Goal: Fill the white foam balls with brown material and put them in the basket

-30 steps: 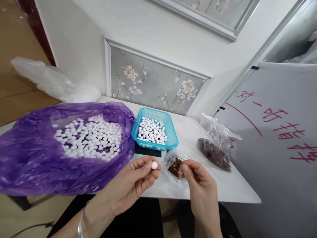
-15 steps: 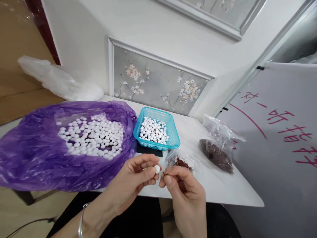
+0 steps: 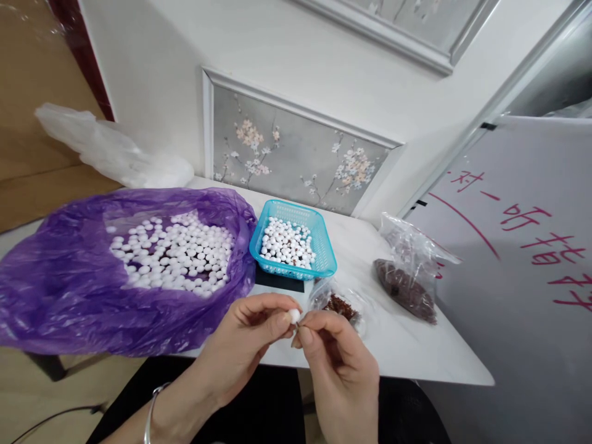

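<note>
Surface: your white tabletop [image 3: 416, 357] stands against a pale wall with a floral panel [image 3: 296, 157].
Bead: one small white bead [image 3: 294, 316], round, held above the near edge.
Left hand [image 3: 250, 345]: pinches it closed.
Right hand [image 3: 337, 364]: fingertips pinched, touching the bead.
Count: one purple bag [image 3: 60, 290] at 10 o'clock, one blue basket [image 3: 324, 262] at 12, two clear bags.

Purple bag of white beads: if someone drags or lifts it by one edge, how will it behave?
The purple bag looks like thin, crinkled film, so it would probably flop and stretch rather than slide as one piece. Its mouth lies open and the white beads are round and loose, so they would likely roll and spill toward the blue basket.
</note>
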A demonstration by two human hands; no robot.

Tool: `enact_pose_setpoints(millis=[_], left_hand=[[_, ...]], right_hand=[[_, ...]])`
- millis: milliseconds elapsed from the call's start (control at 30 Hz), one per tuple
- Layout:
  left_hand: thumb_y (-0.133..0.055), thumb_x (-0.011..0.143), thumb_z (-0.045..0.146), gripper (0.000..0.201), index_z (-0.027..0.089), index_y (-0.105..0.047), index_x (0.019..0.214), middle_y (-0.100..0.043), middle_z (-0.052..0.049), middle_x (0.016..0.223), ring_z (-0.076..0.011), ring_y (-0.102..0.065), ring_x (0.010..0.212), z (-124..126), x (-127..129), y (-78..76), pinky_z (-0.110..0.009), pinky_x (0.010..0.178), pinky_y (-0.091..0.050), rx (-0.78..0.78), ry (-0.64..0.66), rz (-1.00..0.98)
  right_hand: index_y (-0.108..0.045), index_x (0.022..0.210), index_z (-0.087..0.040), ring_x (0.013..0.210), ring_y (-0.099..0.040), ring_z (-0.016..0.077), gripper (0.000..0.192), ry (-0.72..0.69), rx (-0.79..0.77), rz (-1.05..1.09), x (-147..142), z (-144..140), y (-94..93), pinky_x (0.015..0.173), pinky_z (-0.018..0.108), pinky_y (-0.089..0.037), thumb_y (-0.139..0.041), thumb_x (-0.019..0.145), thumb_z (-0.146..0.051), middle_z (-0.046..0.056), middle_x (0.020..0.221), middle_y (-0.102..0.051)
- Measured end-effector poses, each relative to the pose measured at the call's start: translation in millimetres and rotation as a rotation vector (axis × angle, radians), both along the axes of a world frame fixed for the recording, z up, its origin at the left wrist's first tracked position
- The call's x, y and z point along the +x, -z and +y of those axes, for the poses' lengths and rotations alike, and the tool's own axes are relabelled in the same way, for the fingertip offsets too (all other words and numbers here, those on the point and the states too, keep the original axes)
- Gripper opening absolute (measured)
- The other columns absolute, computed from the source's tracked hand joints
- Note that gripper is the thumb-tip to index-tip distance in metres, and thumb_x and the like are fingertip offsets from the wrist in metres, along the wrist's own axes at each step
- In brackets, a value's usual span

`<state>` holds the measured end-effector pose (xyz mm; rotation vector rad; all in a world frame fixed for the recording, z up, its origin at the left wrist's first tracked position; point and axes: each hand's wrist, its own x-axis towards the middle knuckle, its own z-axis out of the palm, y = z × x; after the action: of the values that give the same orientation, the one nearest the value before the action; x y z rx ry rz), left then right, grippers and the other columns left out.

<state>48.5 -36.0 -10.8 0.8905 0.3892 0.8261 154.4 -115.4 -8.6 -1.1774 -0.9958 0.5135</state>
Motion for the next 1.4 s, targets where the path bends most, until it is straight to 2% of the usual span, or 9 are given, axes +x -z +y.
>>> enact_pose_setpoints(millis=[233, 500, 600, 700, 833, 933, 1033, 1267, 1400], left_hand=[[-0.081, 0.073, 0.023, 0.006, 0.028, -0.082, 0.074, -0.073, 0.0, 0.086, -0.0123, -0.062, 0.076, 1.3, -3.0, 1.2, -0.021, 0.072, -0.051, 0.128, -0.117, 0.071], [-0.079, 0.075, 0.02, 0.008, 0.027, -0.082, 0.076, -0.073, -0.001, 0.088, -0.0149, -0.065, 0.082, 1.4, -5.4, 4.9, -0.023, 0.077, -0.052, 0.222, -0.139, 0.134], [-0.08, 0.075, 0.023, 0.001, 0.022, -0.081, 0.075, -0.073, -0.002, 0.083, -0.0128, -0.064, 0.077, 1.1, -3.3, 6.8, -0.021, 0.075, -0.053, 0.134, -0.133, 0.148], [-0.079, 0.076, 0.027, 0.008, 0.02, -0.08, 0.081, -0.071, 0.0, 0.075, -0.0085, -0.062, 0.069, 0.9, -0.6, 8.6, -0.016, 0.07, -0.053, -0.067, -0.082, 0.076], [-0.081, 0.075, 0.033, 0.019, 0.017, -0.079, 0.086, -0.07, -0.001, 0.076, -0.0076, -0.063, 0.069, 3.0, 0.2, 9.4, -0.015, 0.072, -0.054, -0.235, -0.025, -0.002], [-0.086, 0.068, 0.026, 0.022, 0.017, -0.079, 0.086, -0.069, 0.0, 0.083, -0.0066, -0.062, 0.071, 4.7, -0.7, 9.0, -0.013, 0.072, -0.052, -0.192, -0.056, -0.009], [-0.085, 0.07, 0.019, 0.014, 0.018, -0.079, 0.083, -0.068, 0.001, 0.083, -0.0049, -0.059, 0.069, 4.1, -2.6, 8.6, -0.012, 0.069, -0.05, -0.118, -0.061, 0.022], [-0.086, 0.068, 0.023, 0.012, 0.022, -0.081, 0.079, -0.067, 0.001, 0.071, -0.0075, -0.058, 0.066, 1.7, -7.1, 8.0, -0.016, 0.066, -0.049, 0.0, -0.07, 0.023], [-0.085, 0.068, 0.022, 0.009, 0.023, -0.081, 0.076, -0.069, 0.001, 0.073, -0.0084, -0.058, 0.068, 0.7, -6.8, 5.2, -0.017, 0.067, -0.049, 0.092, -0.121, 0.043]], right_hand=[[-0.067, 0.082, -0.023, 0.069, -0.058, 0.0109, 0.008, -0.002, -0.003, 0.0, -1.3, 0.2, 2.7, 0.066, 0.019, -0.048, -0.063, 0.089, -0.022, -0.003, 0.073, -0.061], [-0.065, 0.08, -0.023, 0.066, -0.056, 0.0098, 0.01, 0.015, -0.049, -0.03, -0.6, 1.7, 1.9, 0.064, 0.018, -0.047, -0.064, 0.09, -0.024, -0.004, 0.07, -0.06], [-0.065, 0.082, -0.023, 0.067, -0.059, 0.0101, 0.009, -0.027, -0.091, -0.047, 4.2, 3.8, 1.9, 0.064, 0.018, -0.05, -0.064, 0.09, -0.027, -0.004, 0.071, -0.062], [-0.066, 0.096, -0.025, 0.071, -0.064, 0.0107, 0.008, -0.071, -0.104, -0.013, 11.2, 2.9, 2.7, 0.069, 0.02, -0.054, -0.065, 0.089, -0.029, -0.003, 0.081, -0.067], [-0.067, 0.103, -0.026, 0.071, -0.063, 0.0106, 0.015, 0.049, -0.113, 0.022, 19.3, -3.4, 5.9, 0.069, 0.02, -0.055, -0.064, 0.09, -0.034, -0.002, 0.082, -0.068], [-0.069, 0.096, -0.024, 0.068, -0.062, 0.0116, 0.016, 0.094, -0.137, 0.026, 21.3, -6.9, 9.9, 0.065, 0.02, -0.054, -0.063, 0.09, -0.037, -0.001, 0.074, -0.066], [-0.07, 0.093, -0.023, 0.067, -0.061, 0.0118, 0.017, 0.097, -0.16, 0.03, 19.4, -7.9, 13.3, 0.065, 0.02, -0.054, -0.064, 0.089, -0.039, -0.001, 0.071, -0.065], [-0.071, 0.09, -0.022, 0.067, -0.061, 0.012, 0.018, 0.04, -0.147, -0.014, 12.8, -8.2, 12.8, 0.064, 0.019, -0.053, -0.062, 0.09, -0.038, -0.001, 0.069, -0.064], [-0.071, 0.087, -0.022, 0.065, -0.06, 0.012, 0.017, 0.038, -0.141, -0.033, 13.9, -8.1, 12.1, 0.064, 0.019, -0.052, -0.061, 0.09, -0.036, -0.001, 0.068, -0.064]])
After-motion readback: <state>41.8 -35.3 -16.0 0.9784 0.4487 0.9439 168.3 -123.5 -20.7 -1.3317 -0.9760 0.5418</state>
